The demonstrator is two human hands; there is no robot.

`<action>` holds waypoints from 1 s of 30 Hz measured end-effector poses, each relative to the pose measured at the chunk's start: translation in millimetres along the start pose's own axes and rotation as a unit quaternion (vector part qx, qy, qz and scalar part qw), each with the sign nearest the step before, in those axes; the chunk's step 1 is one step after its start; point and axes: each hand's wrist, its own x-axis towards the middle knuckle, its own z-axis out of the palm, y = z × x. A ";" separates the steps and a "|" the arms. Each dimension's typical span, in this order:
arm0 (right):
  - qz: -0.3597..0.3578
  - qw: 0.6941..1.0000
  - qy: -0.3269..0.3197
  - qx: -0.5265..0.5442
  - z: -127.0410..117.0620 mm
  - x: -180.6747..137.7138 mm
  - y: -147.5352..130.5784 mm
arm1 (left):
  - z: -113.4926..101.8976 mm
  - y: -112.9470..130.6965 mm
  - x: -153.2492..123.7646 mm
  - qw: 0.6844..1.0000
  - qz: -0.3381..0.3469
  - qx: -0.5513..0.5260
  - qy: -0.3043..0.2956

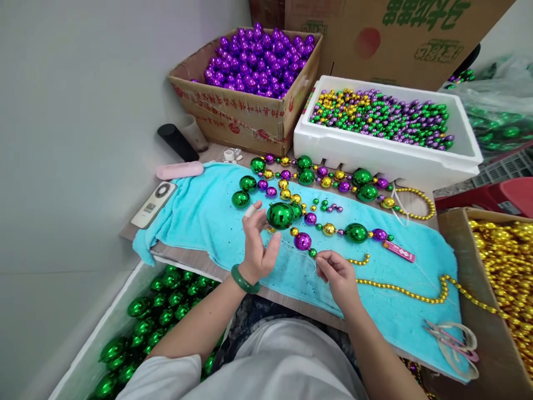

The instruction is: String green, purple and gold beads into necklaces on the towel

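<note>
My left hand (259,244) has its thumb and fingers apart beside a large shiny green bead (280,215); whether the fingertips touch it is unclear. From that bead a strand runs through a small gold bead (293,231), a purple bead (302,241) and a small green bead (312,253). At its near end, my right hand (336,275) pinches the bead string, with fingertips by the small green bead. Thin clear thread lies on the turquoise towel (200,216) between my hands. Loose small beads (328,206) and a finished-looking bead strand (356,233) lie beyond.
Behind stand a carton (233,114) of purple beads and a white foam box (375,139) of mixed beads. Scissors (456,341) lie right, near a carton (485,278) of gold bead chain. A phone (154,204) sits left, above a bin (104,328) of green beads.
</note>
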 end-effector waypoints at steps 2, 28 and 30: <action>-0.007 1.000 -0.002 0.001 -1.6 -0.5 0.3 | 0.5 1.8 5.6 0.989 -0.097 -0.106 0.043; 0.115 0.983 -0.089 0.108 -7.5 10.6 26.5 | -8.9 9.8 44.5 0.938 -0.269 -0.203 -0.080; 0.102 0.990 -0.092 0.018 -9.1 12.0 26.9 | -8.6 19.8 49.6 0.958 -0.206 -0.166 -0.110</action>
